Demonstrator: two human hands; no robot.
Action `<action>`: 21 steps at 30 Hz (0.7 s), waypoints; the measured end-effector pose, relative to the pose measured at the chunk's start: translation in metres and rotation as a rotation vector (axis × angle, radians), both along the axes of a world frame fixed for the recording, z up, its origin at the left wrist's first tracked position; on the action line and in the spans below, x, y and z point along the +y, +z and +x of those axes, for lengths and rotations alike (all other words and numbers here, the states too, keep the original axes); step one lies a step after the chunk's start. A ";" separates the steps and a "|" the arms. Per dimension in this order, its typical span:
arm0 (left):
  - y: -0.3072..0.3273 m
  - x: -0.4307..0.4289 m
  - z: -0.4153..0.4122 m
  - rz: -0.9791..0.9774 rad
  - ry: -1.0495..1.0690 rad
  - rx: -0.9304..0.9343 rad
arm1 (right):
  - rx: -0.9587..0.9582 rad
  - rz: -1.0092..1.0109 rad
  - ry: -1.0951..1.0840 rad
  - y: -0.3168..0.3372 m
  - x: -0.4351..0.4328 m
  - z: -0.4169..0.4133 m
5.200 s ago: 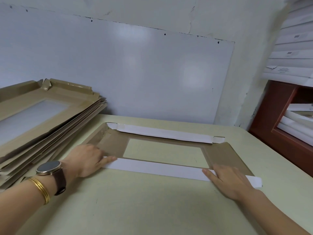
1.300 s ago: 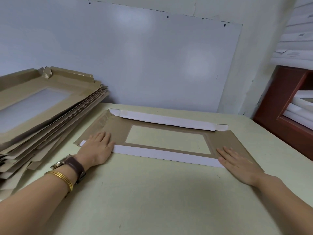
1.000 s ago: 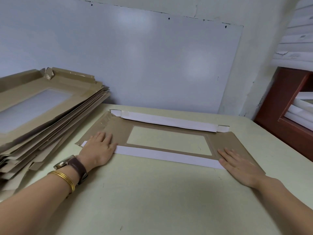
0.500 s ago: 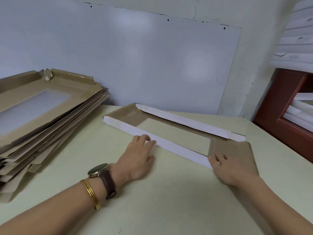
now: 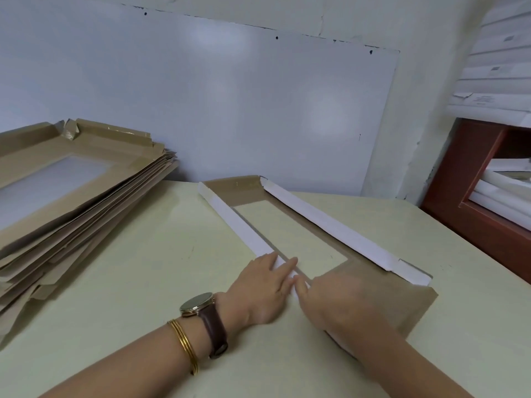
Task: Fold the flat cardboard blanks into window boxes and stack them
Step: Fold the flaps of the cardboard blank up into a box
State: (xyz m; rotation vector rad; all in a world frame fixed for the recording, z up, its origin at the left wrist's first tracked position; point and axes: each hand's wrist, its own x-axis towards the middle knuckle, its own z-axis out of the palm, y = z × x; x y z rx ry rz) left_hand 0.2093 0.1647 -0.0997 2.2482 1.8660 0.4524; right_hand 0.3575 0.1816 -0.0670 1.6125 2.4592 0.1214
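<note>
The flat brown windowed cardboard blank (image 5: pixel 382 294) lies right of the leaning stack of brown blanks (image 5: pixel 71 196), with its long white flaps (image 5: pixel 330 225) folded in and its ends unfolded, so this box looks barely begun. The left hand (image 5: pixel 264 288) presses the stack-side flap (image 5: pixel 235 225) with straight fingers. The right hand (image 5: pixel 330 300) touches it too, but I cannot tell its grip.

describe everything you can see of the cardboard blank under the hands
The cardboard blank is brown kraft board with a rectangular window cut in its middle. Both long flaps are folded inward, showing white undersides. It lies flat and diagonal on the pale table. The left hand presses the nearer white flap with straight fingers; the right hand rests on its near end.
</note>
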 end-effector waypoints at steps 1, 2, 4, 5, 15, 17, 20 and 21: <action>-0.002 -0.001 -0.001 0.004 0.011 0.003 | -0.013 0.012 0.019 0.000 -0.003 -0.001; -0.003 -0.003 -0.002 0.012 0.019 0.010 | -0.005 0.018 0.044 0.001 -0.008 -0.003; -0.004 -0.006 -0.004 0.031 0.018 0.021 | 0.019 -0.002 0.075 0.001 -0.020 -0.008; -0.004 -0.007 -0.006 0.039 0.010 0.024 | 0.036 -0.009 0.102 0.000 -0.023 -0.010; -0.003 -0.002 -0.023 0.122 -0.009 0.090 | 0.267 -0.001 0.187 0.022 -0.045 0.010; -0.004 0.000 -0.028 0.121 -0.006 0.094 | 0.354 -0.016 0.148 0.023 -0.032 0.022; -0.006 0.003 -0.041 0.073 0.007 0.068 | 0.386 0.037 0.138 0.023 -0.010 0.037; -0.006 0.003 -0.045 0.057 0.007 0.069 | 0.374 0.052 0.141 0.021 -0.004 0.042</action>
